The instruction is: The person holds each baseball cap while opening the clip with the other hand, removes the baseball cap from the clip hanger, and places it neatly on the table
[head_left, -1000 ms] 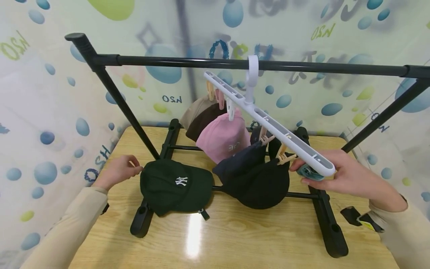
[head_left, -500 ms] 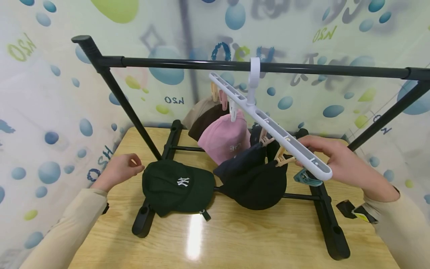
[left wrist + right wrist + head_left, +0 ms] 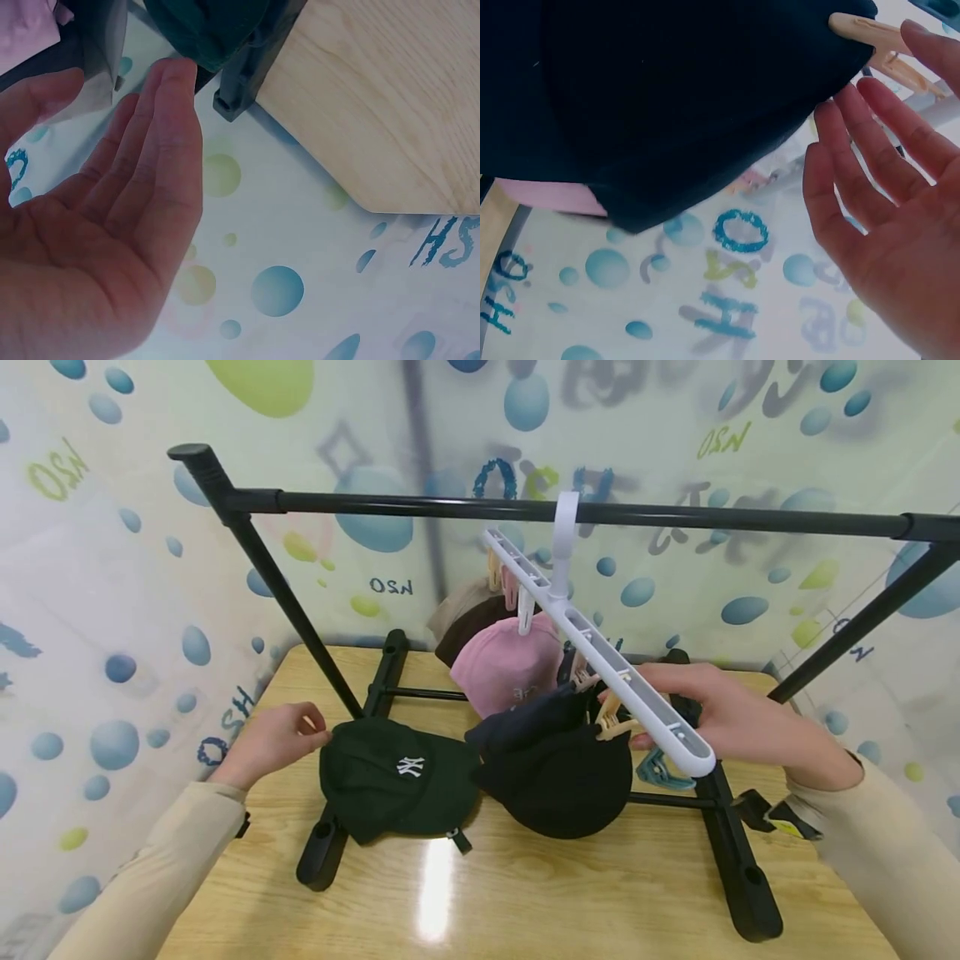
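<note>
My left hand has its fingertips at the left edge of a dark green cap with a white logo, lying on the rack's foot. In the left wrist view, its fingers look nearly straight beside the cap. The right hand reaches behind the near end of a white clip hanger. Its relaxed fingers meet the rim of a black cap close to a yellow clip, pinching nothing. A teal clip hangs at the hanger's near end, holding no cap.
The hanger hooks over a black rack's top bar. A pink cap, a dark brown cap and a beige cap hang toward its far end. A navy cap overlaps the black one above the wooden table.
My right hand has let go of the teal clip and moved left to the black cap near the yellow clip. The hanger's near end has swung left. The left hand stays beside the green cap.
</note>
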Available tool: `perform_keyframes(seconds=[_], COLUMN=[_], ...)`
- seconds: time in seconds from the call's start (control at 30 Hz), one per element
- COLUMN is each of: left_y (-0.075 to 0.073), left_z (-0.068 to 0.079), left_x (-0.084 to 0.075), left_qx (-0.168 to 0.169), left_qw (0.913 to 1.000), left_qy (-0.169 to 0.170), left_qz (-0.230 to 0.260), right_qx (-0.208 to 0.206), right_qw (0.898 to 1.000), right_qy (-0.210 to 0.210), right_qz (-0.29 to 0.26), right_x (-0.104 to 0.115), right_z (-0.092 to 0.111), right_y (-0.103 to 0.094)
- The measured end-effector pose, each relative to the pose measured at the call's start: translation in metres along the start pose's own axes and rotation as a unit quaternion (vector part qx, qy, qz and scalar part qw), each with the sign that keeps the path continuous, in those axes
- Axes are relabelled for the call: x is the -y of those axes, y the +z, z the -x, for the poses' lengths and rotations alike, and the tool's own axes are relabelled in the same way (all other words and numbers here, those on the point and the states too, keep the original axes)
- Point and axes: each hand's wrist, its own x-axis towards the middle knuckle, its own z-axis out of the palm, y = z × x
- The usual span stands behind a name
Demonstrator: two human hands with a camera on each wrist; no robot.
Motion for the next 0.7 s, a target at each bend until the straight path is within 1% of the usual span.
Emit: perform_keyframes(seconds=[0.1, 0.2, 0.27, 0.33, 0.4, 0.47, 0.57, 0.63, 0.7], left_y=[0.000, 0.001, 0.002, 0.002, 0.002, 0.001, 0.001, 0.002, 0.002], left_z=[-0.001, -0.002, -0.002, -0.002, -0.002, -0.002, -0.003, -0.004, -0.004], left_x=[0.000, -0.001, -0.002, -0.004, -0.006, -0.010, -0.018, -0.025, -0.032], left_qx=[0.002, 0.004, 0.003, 0.005, 0.008, 0.013, 0.019, 0.019, 0.019], left_qw=[1.0000, 0.9999, 0.9999, 0.9998, 0.9998, 0.9997, 0.9995, 0.9992, 0.9987], left_qy=[0.001, 0.007, 0.011, 0.014, 0.015, 0.018, 0.025, 0.034, 0.046], left_qz=[-0.006, -0.011, -0.012, -0.013, -0.010, -0.006, -0.001, 0.000, -0.001], right_qx=[0.012, 0.010, 0.004, -0.002, -0.012, -0.018, -0.026, -0.025, -0.027], right_qw=[0.999, 0.997, 0.997, 0.997, 0.997, 0.997, 0.996, 0.994, 0.994], right_qy=[-0.024, -0.047, -0.050, -0.043, -0.034, -0.036, -0.059, -0.079, -0.091], right_qz=[-0.040, -0.055, -0.058, -0.071, -0.066, -0.070, -0.062, -0.065, -0.055], right_x=[0.000, 0.002, 0.004, 0.007, 0.009, 0.012, 0.014, 0.016, 0.017], right_z=[-0.006, -0.012, -0.015, -0.017, -0.019, -0.021, -0.025, -0.027, -0.028], right_y=[0.004, 0.008, 0.011, 0.014, 0.017, 0.019, 0.021, 0.022, 0.023])
